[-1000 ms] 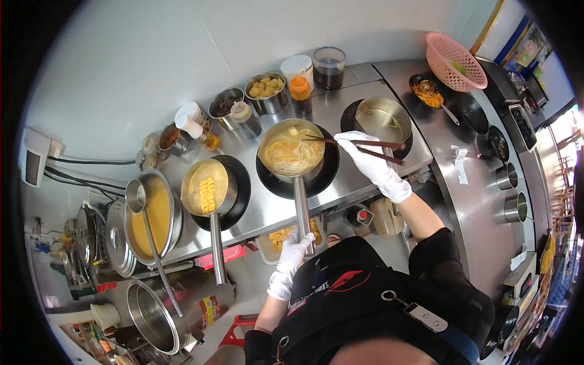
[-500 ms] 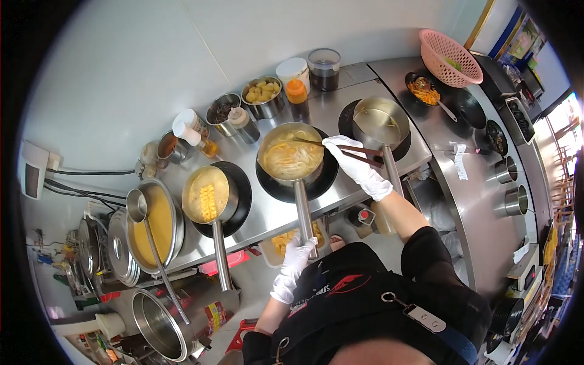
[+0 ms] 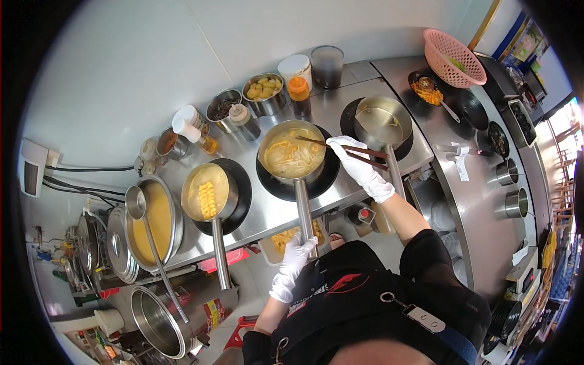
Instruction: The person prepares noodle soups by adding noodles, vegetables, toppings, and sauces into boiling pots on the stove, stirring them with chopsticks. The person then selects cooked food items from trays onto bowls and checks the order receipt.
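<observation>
My left hand (image 3: 295,263), in a white glove, is wrapped round the end of the handle of the middle saucepan (image 3: 302,198). Pale noodles (image 3: 294,157) lie in broth inside that pan, which sits on a black round burner (image 3: 331,167). My gloved right hand (image 3: 359,165) grips a pair of dark chopsticks (image 3: 316,142), their tips over the near right part of the noodles. To the left, a second saucepan (image 3: 220,252) holds liquid and a yellow wavy noodle block (image 3: 207,201). On the right stands a third saucepan (image 3: 383,125) with clear liquid.
A ladle (image 3: 159,258) rests across a large bowl of yellow liquid (image 3: 177,234) at left. Behind the pans stand squeeze bottles (image 3: 244,123), a pot of yellow chunks (image 3: 265,108) and tubs. A pink basket (image 3: 453,73) and black bowls (image 3: 468,111) are on the right counter.
The chopsticks and noodles have shifted slightly within the middle saucepan; the tips now sit a little further right. My left hand keeps its hold on the handle.
</observation>
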Demonstrator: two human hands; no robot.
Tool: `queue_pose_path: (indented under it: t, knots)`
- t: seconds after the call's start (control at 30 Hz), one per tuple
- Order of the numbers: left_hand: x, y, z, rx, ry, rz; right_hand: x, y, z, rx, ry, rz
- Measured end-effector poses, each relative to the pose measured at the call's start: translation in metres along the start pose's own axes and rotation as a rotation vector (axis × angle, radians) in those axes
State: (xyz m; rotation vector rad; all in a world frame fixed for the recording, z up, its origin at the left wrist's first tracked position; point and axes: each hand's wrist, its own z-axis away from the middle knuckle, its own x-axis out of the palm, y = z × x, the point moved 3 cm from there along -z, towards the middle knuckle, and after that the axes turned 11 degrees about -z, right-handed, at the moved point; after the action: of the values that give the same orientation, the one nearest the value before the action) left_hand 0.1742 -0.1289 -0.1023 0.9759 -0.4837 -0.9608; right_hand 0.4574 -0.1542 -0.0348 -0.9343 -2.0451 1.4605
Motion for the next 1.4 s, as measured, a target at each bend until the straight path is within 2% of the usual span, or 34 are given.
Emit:
queue_pose_path:
  t: [0.37,0.57,0.63,0.7,0.73,0.8,0.87,0.9,0.97,1.0,1.03,1.07,1.1,1.13,1.17,1.23,1.3,1.33,1.37,1.4]
  knots:
    - [0.0,0.006,0.002,0.009,0.003,-0.011,0.0,-0.004,-0.001,0.0,-0.023,0.013]
    - [0.001,0.008,0.003,-0.002,0.012,0.009,-0.019,-0.079,0.008,-0.11,0.019,0.054]
    - [0.001,0.014,0.005,-0.004,0.009,0.017,-0.034,-0.079,0.014,-0.108,0.046,0.087]
    - [0.0,0.013,0.006,-0.008,0.009,0.025,-0.049,-0.059,0.021,0.001,0.126,-0.15]
    - [-0.001,0.01,0.006,-0.025,-0.013,0.027,-0.054,-0.048,0.023,0.209,0.206,-0.402]
    - [-0.004,-0.002,-0.001,-0.035,-0.025,0.032,-0.069,-0.026,0.032,0.282,0.346,-0.454]
    - [-0.015,-0.016,-0.009,0.17,0.408,-0.372,-0.071,-0.019,0.035,0.326,0.431,-0.671]
    - [-0.018,0.016,0.002,0.248,0.515,-0.478,-0.06,-0.019,0.037,0.401,0.473,-0.892]
    - [-0.023,0.049,0.004,0.373,0.438,-0.131,-0.014,-0.019,0.043,0.61,0.406,-1.297]
    - [-0.023,0.069,0.007,0.373,0.443,-0.131,0.016,-0.047,0.046,0.48,0.119,-0.775]
    - [-0.02,0.09,0.009,0.435,0.419,0.023,0.051,-0.075,0.054,0.329,-0.149,-0.252]
    - [-0.02,0.102,0.009,0.497,0.392,0.177,0.077,-0.074,0.064,0.452,-0.313,-0.214]
    - [-0.031,0.099,0.005,0.394,0.54,0.067,0.11,-0.075,0.072,0.767,-0.312,-0.976]
    - [-0.041,0.127,0.017,0.409,0.609,0.065,0.142,-0.046,0.088,1.094,-0.097,-1.548]
    - [-0.054,0.155,0.03,0.424,0.679,0.063,0.162,-0.042,0.093,1.144,-0.133,-1.562]
    - [-0.093,0.153,0.042,0.485,0.847,0.224,0.183,-0.061,0.088,1.01,-0.509,-1.478]
    - [-0.125,0.17,0.089,0.308,1.295,-0.675,0.187,-0.04,0.065,0.788,-0.786,-0.864]
    - [-0.151,0.159,0.105,0.378,1.385,-0.349,0.19,-0.039,0.043,0.812,-0.684,-0.606]
    - [-0.174,0.146,0.121,0.44,1.449,-0.018,0.2,-0.023,0.022,0.579,-0.47,-0.6]
    - [-0.187,0.143,0.137,0.604,1.408,0.209,0.219,0.01,-0.002,0.541,-0.285,-0.667]
